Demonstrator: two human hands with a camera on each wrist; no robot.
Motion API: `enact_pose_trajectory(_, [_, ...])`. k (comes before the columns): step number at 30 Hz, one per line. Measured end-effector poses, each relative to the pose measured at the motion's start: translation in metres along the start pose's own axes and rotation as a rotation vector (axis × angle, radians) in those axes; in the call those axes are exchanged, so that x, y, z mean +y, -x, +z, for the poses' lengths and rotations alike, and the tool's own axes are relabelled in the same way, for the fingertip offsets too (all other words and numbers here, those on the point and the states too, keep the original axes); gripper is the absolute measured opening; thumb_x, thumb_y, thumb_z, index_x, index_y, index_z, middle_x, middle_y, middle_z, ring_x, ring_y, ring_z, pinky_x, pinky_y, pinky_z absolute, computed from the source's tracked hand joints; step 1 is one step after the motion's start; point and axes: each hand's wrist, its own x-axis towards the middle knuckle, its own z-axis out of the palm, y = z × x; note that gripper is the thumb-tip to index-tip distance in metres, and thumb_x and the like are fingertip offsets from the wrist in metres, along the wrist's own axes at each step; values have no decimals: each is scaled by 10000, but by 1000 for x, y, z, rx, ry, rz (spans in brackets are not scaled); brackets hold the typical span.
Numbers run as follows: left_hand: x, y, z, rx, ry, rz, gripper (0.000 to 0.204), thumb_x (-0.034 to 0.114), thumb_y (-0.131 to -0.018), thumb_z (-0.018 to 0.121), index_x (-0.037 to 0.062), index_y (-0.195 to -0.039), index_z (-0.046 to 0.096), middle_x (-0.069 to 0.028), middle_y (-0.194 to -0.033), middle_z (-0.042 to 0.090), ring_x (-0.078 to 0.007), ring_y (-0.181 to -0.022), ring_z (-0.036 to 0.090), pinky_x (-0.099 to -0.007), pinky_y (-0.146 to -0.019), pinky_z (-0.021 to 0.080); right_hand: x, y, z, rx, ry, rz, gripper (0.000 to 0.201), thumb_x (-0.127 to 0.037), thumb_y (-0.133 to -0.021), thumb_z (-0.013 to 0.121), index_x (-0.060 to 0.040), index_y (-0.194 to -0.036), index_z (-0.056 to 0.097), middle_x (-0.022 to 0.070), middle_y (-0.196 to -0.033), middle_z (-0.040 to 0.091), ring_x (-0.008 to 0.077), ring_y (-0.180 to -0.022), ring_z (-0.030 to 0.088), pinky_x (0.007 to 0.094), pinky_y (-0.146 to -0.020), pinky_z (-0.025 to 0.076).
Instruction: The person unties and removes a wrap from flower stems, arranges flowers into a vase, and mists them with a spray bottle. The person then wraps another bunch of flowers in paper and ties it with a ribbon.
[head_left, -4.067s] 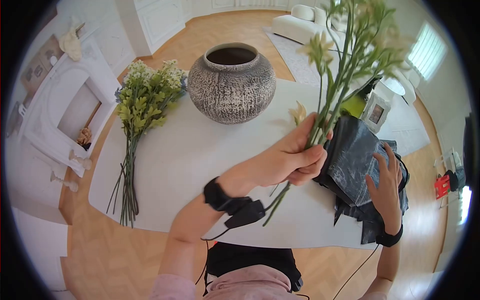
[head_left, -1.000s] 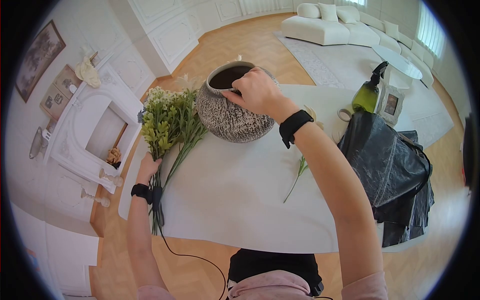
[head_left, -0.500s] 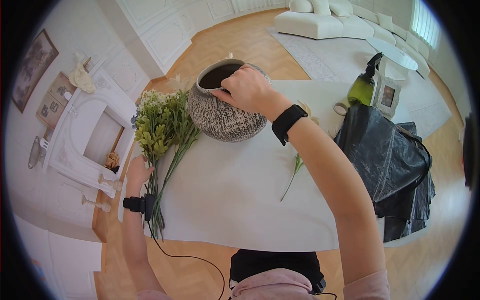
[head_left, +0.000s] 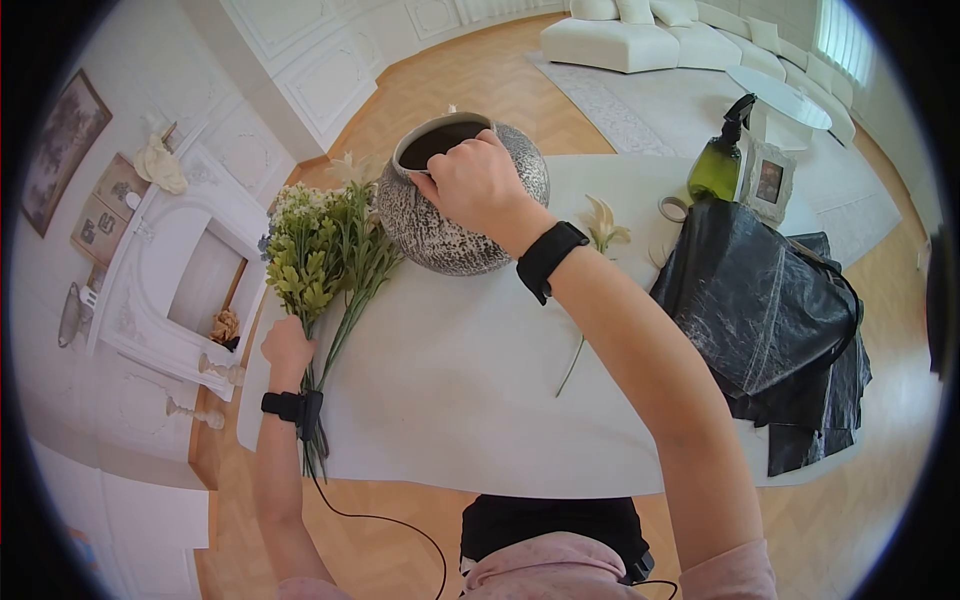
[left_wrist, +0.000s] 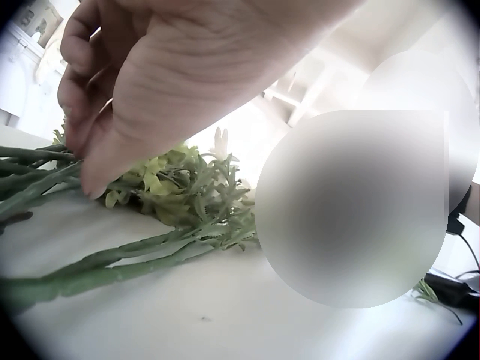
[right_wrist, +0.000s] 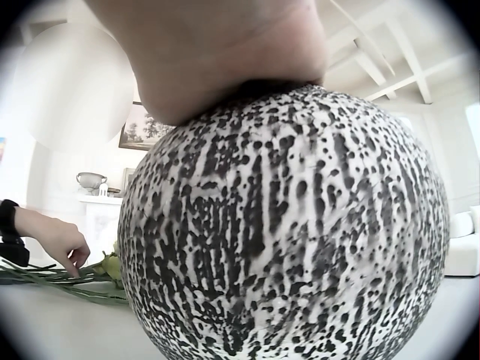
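Vase (head_left: 440, 245): beneath the right hand (head_left: 482, 190), which grips its rim; lies ahead and to the right of the left hand (head_left: 287, 347). Left hand, nearer the flower bundle (head_left: 305, 265), pinches stems. Bundle's long axis: blooms ahead of left hand, close beside vase; stem ends behind it, towards the person.

Rough, speckled matt vase (head_left: 462, 225); glossy black plastic-like sheet (head_left: 750, 300).

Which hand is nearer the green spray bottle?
Right. The right hand, gripping the vase, is left of the spray bottle; the left hand, at the flower stems, is farther left and nearer the person.
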Motion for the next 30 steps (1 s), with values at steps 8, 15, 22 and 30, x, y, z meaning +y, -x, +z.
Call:
enact_pose_trajectory(8, [-8,-6,7,7,45,4,221,201,-666,671,38,-801,610,-159,-815,617,-310,-785,610,-395,-629,492,2,0,-3,-28,-13,-14,405,-349,-821,475,-108,-525,609,65,-507,561,219,-518,550,324,-648,384])
enact_pose_trajectory(15, [-54,-31,13,39,770,175,148,124,-770,576,-5,-821,524,-110,-716,561,-192,-513,559,-308,-468,432,10,-6,-13,-57,-48,-116,419,-364,-818,496,-76,-531,596,105,-522,566,263,-523,568,345,-545,457])
enact_pose_trajectory(22, [-40,-15,-52,334,997,226,101,92,-847,500,-6,-864,486,-32,-686,478,-79,-440,441,-224,-401,351,4,-8,-17,-132,8,-34,437,-367,-823,489,-73,-513,582,102,-499,555,260,-475,559,337,-494,448])
enact_pose_trajectory(30, [30,8,-189,698,1393,465,176,218,-902,447,49,-923,493,18,-742,446,-44,-511,396,-182,-447,288,5,13,-37,-139,76,15,372,-358,-804,501,-115,-543,606,65,-534,579,210,-516,577,325,-508,397])
